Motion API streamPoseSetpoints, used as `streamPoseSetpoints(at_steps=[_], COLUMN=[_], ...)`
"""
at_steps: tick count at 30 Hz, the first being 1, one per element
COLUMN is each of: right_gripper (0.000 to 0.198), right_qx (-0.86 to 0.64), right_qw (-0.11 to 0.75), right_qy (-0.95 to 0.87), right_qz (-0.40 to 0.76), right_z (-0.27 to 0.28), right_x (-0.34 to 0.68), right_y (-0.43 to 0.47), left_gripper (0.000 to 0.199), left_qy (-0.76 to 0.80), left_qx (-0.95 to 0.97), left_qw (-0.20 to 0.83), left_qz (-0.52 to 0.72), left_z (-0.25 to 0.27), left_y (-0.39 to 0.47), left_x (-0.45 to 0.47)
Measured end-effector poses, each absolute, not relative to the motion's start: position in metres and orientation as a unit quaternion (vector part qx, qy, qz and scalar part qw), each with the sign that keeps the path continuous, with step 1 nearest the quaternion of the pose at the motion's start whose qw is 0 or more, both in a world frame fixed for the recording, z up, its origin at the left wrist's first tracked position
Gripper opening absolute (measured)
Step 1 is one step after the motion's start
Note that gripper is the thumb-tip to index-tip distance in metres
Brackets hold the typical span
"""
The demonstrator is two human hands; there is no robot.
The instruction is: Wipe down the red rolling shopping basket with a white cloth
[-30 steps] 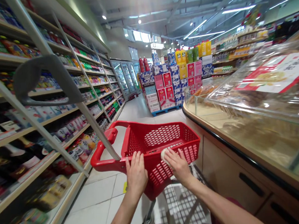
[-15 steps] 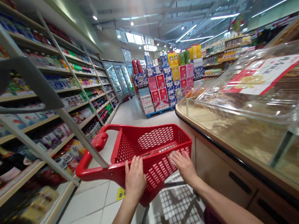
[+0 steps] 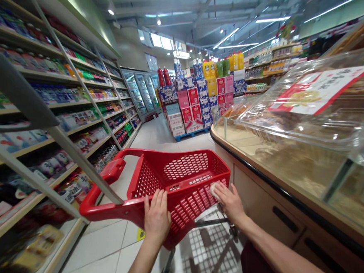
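A red plastic shopping cart (image 3: 187, 207) with a perforated basket stands sideways in front of me. My left hand (image 3: 157, 216) is closed over its near rim, fingers bent over the top edge and the thumb side low against the outer wall. Beside the basket's near right corner, my right hand (image 3: 232, 201) pinches a small white wad (image 3: 216, 189), a wipe or tissue by its look, against the perforated side. Its fingers partly cover the wad. Inside, the visible part of the basket holds nothing.
Drink shelves (image 3: 50, 87) line the left, with a grey handle on metal bars (image 3: 80, 160) in front. At right is a glass-edged counter (image 3: 274, 171) with clear food boxes (image 3: 316, 98). Stacked drink cartons (image 3: 190, 107) stand on a blue pallet ahead. Pale tiles (image 3: 93, 251) cover the floor.
My right hand has slid slightly right and down along the basket side with the white wad. The left hand keeps its place on the rim; the whole view has shifted a little.
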State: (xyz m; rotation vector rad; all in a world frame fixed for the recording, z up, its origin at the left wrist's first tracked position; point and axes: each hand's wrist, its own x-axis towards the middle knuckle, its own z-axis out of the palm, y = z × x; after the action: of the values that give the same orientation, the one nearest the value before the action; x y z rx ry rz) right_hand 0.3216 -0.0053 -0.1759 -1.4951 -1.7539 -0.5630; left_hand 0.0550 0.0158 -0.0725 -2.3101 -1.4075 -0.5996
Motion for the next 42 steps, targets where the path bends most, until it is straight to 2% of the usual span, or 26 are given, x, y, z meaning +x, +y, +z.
streamPoseSetpoints(at_steps=[7, 13, 18, 24, 29, 34, 42], right_gripper=[0.044, 0.047, 0.049, 0.052, 0.051, 0.043, 0.041], right_qx=[-0.634, -0.667, -0.677, -0.645, -0.639, -0.594, -0.535], right_qw=[0.341, 0.352, 0.299, 0.37, 0.338, 0.386, 0.4], right_qy=[-0.649, -0.609, -0.642, -0.626, -0.665, -0.671, -0.712], right_qz=[-0.246, -0.243, -0.2, -0.234, -0.189, -0.219, -0.215], right_z=[-0.188, -0.179, -0.193, -0.176, -0.181, -0.163, -0.157], right_x=[0.365, 0.382, 0.385, 0.366, 0.342, 0.326, 0.292], right_y=[-0.003, -0.001, -0.009, -0.008, -0.011, -0.007, -0.007], left_gripper=[0.048, 0.049, 0.048, 0.048, 0.049, 0.051, 0.053], left_qy=[-0.505, -0.508, -0.516, -0.518, -0.513, -0.516, -0.505], left_qx=[-0.813, -0.811, -0.811, -0.808, -0.809, -0.809, -0.814], left_qw=[0.189, 0.189, 0.181, 0.179, 0.189, 0.187, 0.191], left_qz=[-0.221, -0.219, -0.21, -0.215, -0.217, -0.211, -0.213], left_z=[-0.073, -0.073, -0.073, -0.075, -0.077, -0.078, -0.081], left_y=[0.015, 0.014, 0.013, 0.014, 0.014, 0.012, 0.012], left_x=[0.055, 0.056, 0.056, 0.056, 0.056, 0.054, 0.052])
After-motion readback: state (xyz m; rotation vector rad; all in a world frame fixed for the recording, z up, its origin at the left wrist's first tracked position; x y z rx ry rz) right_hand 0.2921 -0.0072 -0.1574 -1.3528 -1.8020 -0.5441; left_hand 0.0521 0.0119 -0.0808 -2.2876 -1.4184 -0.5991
